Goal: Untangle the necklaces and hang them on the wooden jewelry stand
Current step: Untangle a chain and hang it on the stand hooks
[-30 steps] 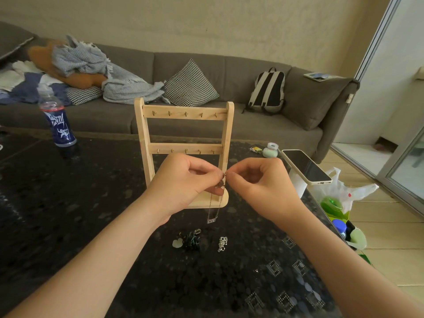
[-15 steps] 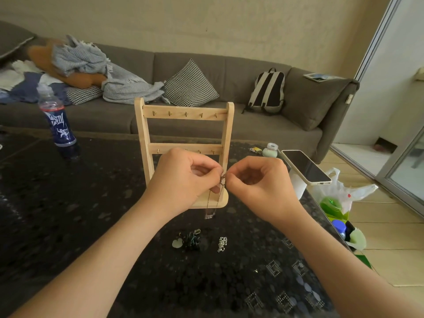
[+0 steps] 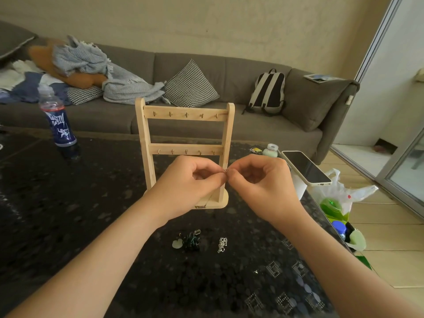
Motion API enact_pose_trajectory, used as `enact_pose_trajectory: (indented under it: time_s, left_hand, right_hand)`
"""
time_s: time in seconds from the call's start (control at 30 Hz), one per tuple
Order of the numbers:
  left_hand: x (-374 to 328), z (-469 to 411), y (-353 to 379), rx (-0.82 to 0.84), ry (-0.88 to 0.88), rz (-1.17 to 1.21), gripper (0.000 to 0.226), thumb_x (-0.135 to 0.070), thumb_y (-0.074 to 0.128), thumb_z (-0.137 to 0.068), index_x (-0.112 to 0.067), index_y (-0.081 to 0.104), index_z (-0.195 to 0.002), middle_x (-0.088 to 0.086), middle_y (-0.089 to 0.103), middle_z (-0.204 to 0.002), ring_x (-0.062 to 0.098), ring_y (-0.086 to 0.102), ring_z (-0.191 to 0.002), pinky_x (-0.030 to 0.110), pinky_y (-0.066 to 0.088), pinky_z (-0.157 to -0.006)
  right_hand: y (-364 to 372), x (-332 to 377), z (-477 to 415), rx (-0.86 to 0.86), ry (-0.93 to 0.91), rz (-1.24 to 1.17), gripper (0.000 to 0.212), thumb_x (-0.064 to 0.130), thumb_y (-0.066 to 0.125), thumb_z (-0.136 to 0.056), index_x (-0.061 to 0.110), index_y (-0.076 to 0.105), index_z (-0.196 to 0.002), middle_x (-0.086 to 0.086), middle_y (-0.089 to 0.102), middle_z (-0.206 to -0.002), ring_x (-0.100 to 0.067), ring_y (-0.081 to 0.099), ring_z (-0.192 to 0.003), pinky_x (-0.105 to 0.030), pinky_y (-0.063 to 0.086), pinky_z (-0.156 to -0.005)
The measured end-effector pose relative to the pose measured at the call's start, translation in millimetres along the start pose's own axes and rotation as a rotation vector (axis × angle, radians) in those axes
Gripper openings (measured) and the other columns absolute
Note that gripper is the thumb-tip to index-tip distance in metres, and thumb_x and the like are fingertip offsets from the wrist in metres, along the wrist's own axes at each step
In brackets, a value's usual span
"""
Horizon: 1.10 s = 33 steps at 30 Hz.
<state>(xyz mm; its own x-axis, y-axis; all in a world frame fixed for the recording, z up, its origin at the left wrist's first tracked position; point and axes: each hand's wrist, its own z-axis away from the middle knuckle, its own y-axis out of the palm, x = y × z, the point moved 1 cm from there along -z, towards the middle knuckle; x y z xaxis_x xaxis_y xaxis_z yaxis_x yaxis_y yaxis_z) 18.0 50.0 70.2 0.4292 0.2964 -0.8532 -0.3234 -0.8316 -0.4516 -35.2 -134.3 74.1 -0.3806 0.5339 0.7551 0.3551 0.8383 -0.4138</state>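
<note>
A wooden jewelry stand [image 3: 184,115] with two hook rails stands upright on the dark table [image 3: 68,226]. In front of its lower half, my left hand [image 3: 190,191] and my right hand [image 3: 263,182] meet fingertip to fingertip, both pinching the top of a thin necklace chain [image 3: 226,171]. Its small rectangular pendant [image 3: 200,206] hangs low by the stand's base. On the table nearer me lie a dark tangled necklace with a pale heart charm [image 3: 189,242] and a small silver chain [image 3: 222,244].
A blue-labelled bottle [image 3: 57,122] stands at the table's left back. A phone [image 3: 306,167] on a white holder and a small green jar [image 3: 270,150] sit at the right edge. A plastic bag [image 3: 339,198] lies on the floor beyond. A grey sofa runs behind.
Both hands have risen slightly together, lifting the chain; the pendant now hangs higher, level with the stand's base instead of below it.
</note>
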Motion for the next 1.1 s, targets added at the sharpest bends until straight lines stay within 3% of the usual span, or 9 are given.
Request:
enact_pose_trajectory:
  time_s: [0.27, 0.4, 0.57, 0.83, 1.1]
  left_hand:
    - [1.0, -0.5, 2.2, -0.095, 0.115, -0.129, 0.016, -0.028, 0.071, -0.101, -0.031, 0.081, -0.113, -0.019, 0.077, -0.098, 0.007, 0.071, -0.089, 0.037, 0.063, -0.085]
    - [-1.3, 0.3, 2.6, -0.1, 0.146, -0.171, 0.019, -0.03, 0.072, -0.099, -0.031, 0.081, -0.116, -0.021, 0.077, -0.1, 0.003, 0.07, -0.087, 0.029, 0.062, -0.083]
    - [-4.2, 2.8, 3.6, -0.09, 0.169, -0.194, 0.023, -0.03, 0.07, -0.1, -0.032, 0.08, -0.12, -0.029, 0.072, -0.097, -0.011, 0.065, -0.088, 0.012, 0.05, -0.08]
    - [-4.6, 4.8, 6.9, -0.087, 0.202, -0.245, 0.024, -0.03, 0.069, -0.101, -0.031, 0.08, -0.123, -0.02, 0.078, -0.109, -0.002, 0.069, -0.103, 0.015, 0.057, -0.089]
    - [-3.8, 4.1, 7.2, -0.105, 0.281, -0.361, 0.021, -0.025, 0.068, -0.102, -0.027, 0.082, -0.119, -0.016, 0.077, -0.103, 0.001, 0.068, -0.096, 0.007, 0.049, -0.08]
  right_hand:
    - [-1.6, 1.6, 1.7, -0.003, 0.017, -0.036, 0.013, 0.008, 0.077, -0.09, 0.019, 0.081, -0.083, 0.008, 0.076, -0.074, -0.007, 0.068, -0.063, -0.015, 0.05, -0.06]
    - [-2.0, 3.0, 1.9, -0.01, 0.011, -0.042, 0.014, 0.008, 0.078, -0.088, 0.019, 0.08, -0.081, 0.007, 0.076, -0.072, -0.007, 0.068, -0.062, -0.015, 0.05, -0.059]
    - [-2.1, 2.3, 2.0, -0.02, 0.021, -0.039, 0.013, 0.01, 0.078, -0.086, 0.02, 0.079, -0.078, 0.006, 0.074, -0.07, -0.007, 0.066, -0.06, -0.016, 0.048, -0.057]
    - [-2.1, 0.6, 2.1, 0.0, -0.004, 0.011, 0.011, 0.012, 0.08, -0.086, 0.021, 0.08, -0.08, 0.008, 0.075, -0.073, -0.013, 0.07, -0.066, -0.019, 0.054, -0.059]
    - [-2.1, 0.2, 1.8, 0.007, -0.002, 0.008, 0.012, 0.01, 0.08, -0.086, 0.02, 0.08, -0.079, 0.006, 0.076, -0.074, -0.015, 0.071, -0.067, -0.021, 0.055, -0.061]
